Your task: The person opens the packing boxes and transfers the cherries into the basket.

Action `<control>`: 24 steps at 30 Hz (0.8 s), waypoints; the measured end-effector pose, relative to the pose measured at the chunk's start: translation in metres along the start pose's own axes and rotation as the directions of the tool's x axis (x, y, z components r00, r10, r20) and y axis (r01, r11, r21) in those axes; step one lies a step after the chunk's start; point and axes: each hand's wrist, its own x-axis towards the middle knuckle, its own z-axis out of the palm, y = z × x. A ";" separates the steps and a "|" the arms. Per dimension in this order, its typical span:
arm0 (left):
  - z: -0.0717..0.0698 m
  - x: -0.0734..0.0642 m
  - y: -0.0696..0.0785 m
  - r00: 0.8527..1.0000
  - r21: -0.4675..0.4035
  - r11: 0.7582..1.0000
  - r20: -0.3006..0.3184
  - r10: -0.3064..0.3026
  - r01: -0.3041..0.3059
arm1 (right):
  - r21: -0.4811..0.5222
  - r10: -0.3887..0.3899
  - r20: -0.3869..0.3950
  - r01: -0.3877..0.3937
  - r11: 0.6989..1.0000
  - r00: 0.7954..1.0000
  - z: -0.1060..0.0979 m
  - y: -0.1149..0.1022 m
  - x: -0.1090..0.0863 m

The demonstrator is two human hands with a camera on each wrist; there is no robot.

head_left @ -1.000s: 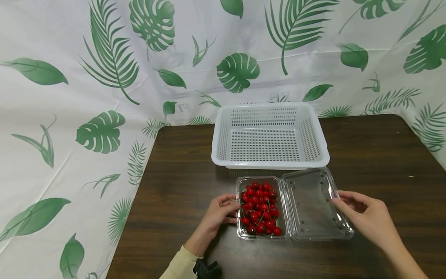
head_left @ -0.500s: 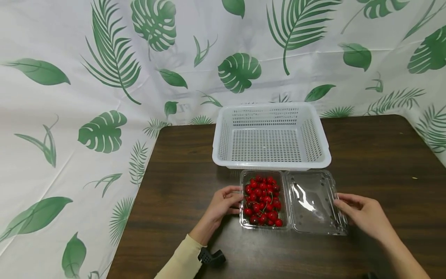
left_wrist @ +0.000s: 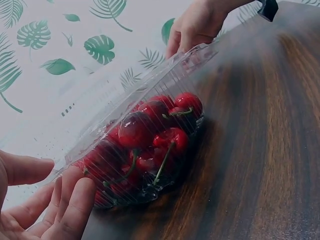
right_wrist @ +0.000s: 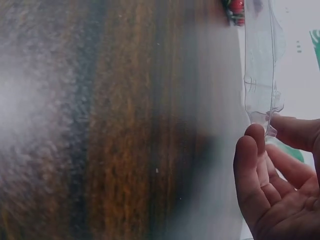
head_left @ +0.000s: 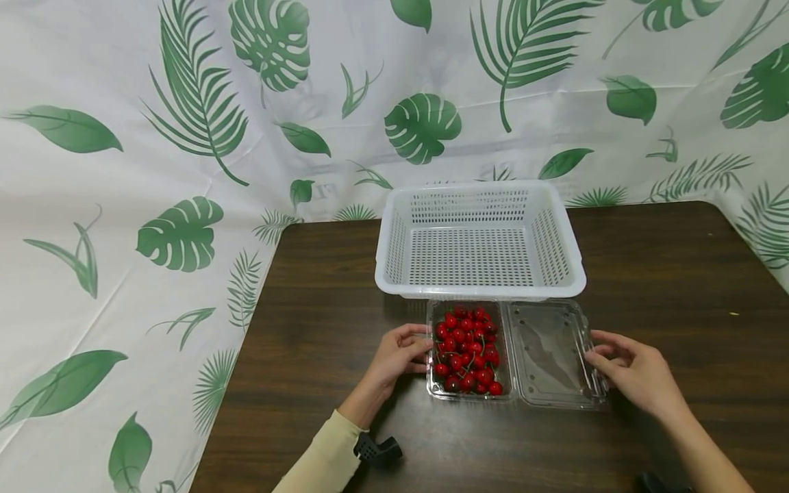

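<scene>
A clear plastic clamshell box [head_left: 508, 342] lies opened out on the table, its left half filled with red cherries [head_left: 466, 349] on green stems. My left hand [head_left: 397, 356] pinches the box's left rim; the left wrist view shows the thumb [left_wrist: 27, 170] above the rim and fingers below it. On the other side, my right hand [head_left: 637, 373] holds the outer edge of the see-through lid [head_left: 548, 352] between thumb and fingers. In the right wrist view, the lid's corner [right_wrist: 265, 112] sits at those fingertips.
Right behind the box stands a white perforated plastic basket [head_left: 481, 291] with nothing in it. The dark wooden table [head_left: 320, 287] meets a white leaf-print cloth [head_left: 345, 171] at the back and left. A black wrist strap [head_left: 377, 450] is on the left wrist.
Both hands have shifted the box away from me, up to the basket's front, and slightly right. The lid, tilted up earlier, now lies flatter. Both hands keep their holds.
</scene>
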 end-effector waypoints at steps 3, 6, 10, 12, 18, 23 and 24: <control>0.000 -0.001 0.000 1.000 -0.005 1.000 0.000 -0.004 0.004 | -0.016 -0.013 -0.008 0.013 1.000 1.000 0.001 0.000 -0.001; 0.000 -0.001 0.000 1.000 -0.012 1.000 -0.008 -0.006 0.006 | -0.039 -0.029 -0.028 0.028 0.999 0.999 0.001 -0.002 -0.002; -0.002 -0.002 0.000 1.000 -0.026 1.000 -0.020 0.015 -0.015 | -0.099 -0.057 -0.077 0.050 0.994 0.995 -0.001 -0.006 -0.002; -0.004 -0.003 0.000 0.998 -0.022 0.999 -0.041 0.044 -0.045 | -0.137 -0.074 -0.109 0.059 0.989 0.991 -0.003 -0.009 -0.002; -0.010 -0.006 0.006 0.920 0.307 0.905 -0.164 0.356 -0.296 | -0.228 -0.167 -0.202 0.120 0.966 0.965 -0.013 -0.033 -0.003; -0.007 -0.012 0.024 0.787 0.663 0.603 -0.032 0.616 -0.444 | -0.300 -0.352 -0.218 0.281 0.912 0.910 -0.010 -0.071 -0.005; -0.005 -0.013 0.028 0.775 0.705 0.539 0.025 0.631 -0.461 | -0.312 -0.401 -0.208 0.328 0.892 0.892 -0.007 -0.079 -0.005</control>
